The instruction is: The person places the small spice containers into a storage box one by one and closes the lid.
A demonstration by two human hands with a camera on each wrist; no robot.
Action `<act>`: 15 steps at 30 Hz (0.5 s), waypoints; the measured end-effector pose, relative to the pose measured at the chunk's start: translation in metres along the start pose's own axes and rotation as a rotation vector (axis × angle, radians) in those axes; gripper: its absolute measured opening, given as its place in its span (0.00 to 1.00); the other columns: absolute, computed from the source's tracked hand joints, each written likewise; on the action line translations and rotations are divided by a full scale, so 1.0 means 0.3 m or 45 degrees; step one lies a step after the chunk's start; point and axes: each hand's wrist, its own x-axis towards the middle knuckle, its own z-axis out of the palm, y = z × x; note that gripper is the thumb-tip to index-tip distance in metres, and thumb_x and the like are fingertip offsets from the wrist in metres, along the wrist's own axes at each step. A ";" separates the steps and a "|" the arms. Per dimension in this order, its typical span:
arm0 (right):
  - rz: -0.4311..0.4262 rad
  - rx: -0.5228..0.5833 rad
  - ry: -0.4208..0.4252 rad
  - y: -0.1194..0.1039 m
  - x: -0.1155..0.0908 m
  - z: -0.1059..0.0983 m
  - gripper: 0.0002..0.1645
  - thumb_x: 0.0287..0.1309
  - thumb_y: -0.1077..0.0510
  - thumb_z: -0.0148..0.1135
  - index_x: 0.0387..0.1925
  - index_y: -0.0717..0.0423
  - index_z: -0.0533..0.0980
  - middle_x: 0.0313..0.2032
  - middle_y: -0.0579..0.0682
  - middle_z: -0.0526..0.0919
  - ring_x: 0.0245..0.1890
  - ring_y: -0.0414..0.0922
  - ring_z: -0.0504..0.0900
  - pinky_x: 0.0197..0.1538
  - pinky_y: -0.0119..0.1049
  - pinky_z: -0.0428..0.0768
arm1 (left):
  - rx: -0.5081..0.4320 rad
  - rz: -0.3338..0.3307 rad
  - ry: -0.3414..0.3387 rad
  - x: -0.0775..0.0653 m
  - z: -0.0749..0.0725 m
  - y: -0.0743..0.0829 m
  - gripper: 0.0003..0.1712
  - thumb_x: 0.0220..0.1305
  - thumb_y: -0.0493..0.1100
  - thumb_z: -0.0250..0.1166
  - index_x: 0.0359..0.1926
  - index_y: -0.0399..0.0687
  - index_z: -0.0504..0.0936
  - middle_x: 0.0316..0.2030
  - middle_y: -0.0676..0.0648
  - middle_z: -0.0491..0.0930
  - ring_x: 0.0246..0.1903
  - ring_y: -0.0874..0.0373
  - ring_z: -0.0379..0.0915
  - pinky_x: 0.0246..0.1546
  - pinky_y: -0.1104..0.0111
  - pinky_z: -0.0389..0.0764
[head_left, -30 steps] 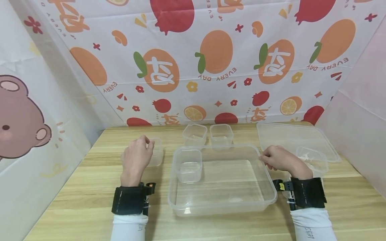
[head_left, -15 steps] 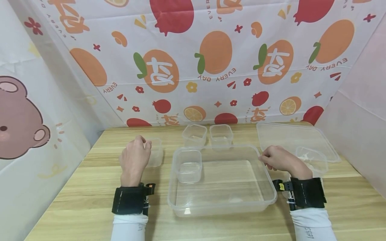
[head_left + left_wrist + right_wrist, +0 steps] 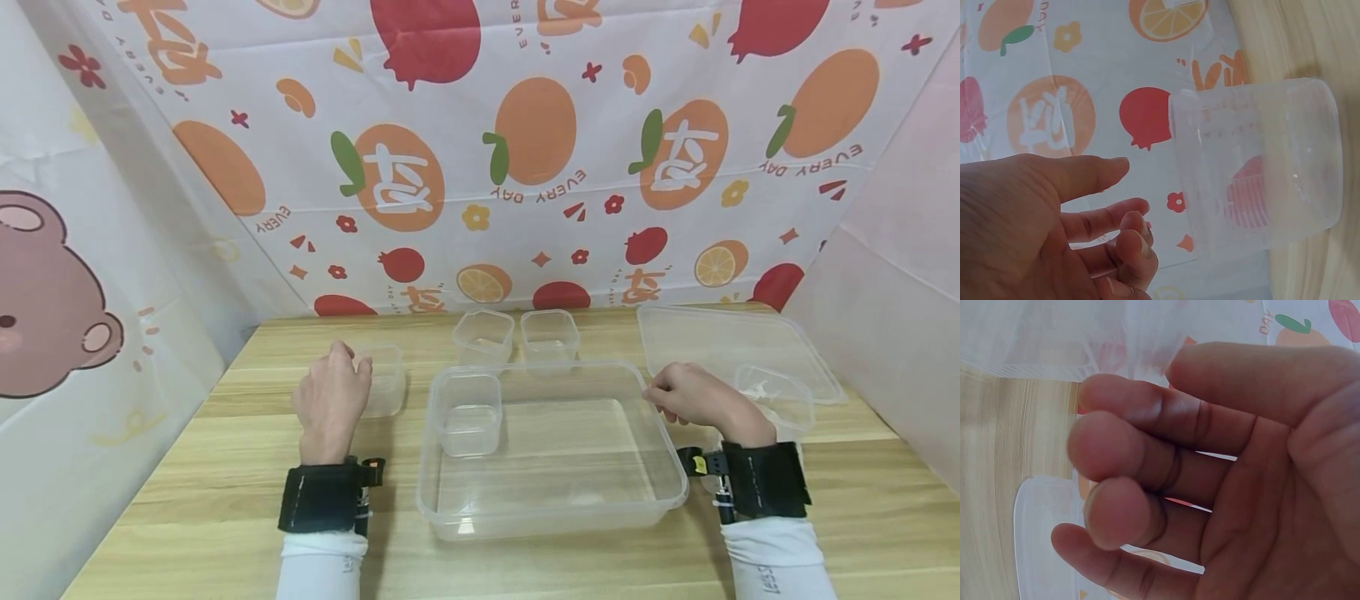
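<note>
In the head view my left hand [image 3: 332,404] hovers by a small clear plastic container [image 3: 385,383] on the left of the table. The left wrist view shows the fingers loosely bent, apart from this container [image 3: 1260,169], with nothing between them. My right hand [image 3: 693,393] is at the right rim of a large clear rectangular container [image 3: 555,508]. Loosely curved fingers [image 3: 1116,447] show in the right wrist view, the thumb tip near clear plastic; whether they touch the rim is unclear. Another small clear container [image 3: 471,421] sits inside the large one, in its left back corner.
Two small clear containers [image 3: 483,337] stand behind the large one. A wide clear lid [image 3: 705,342] lies at the back right, with another clear container [image 3: 787,396] at its front edge, partly behind my right wrist. A fruit-printed cloth [image 3: 536,208] hangs behind the table.
My left hand has drifted slightly left, away from the small container. The right hand and all the containers have stayed in place.
</note>
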 end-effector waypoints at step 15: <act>0.024 0.000 -0.002 -0.003 0.005 0.000 0.18 0.70 0.63 0.58 0.22 0.60 0.79 0.16 0.48 0.72 0.17 0.41 0.69 0.23 0.33 0.66 | 0.017 -0.028 -0.099 0.007 0.025 -0.011 0.18 0.74 0.45 0.58 0.47 0.30 0.77 0.25 0.38 0.77 0.23 0.44 0.73 0.20 0.58 0.68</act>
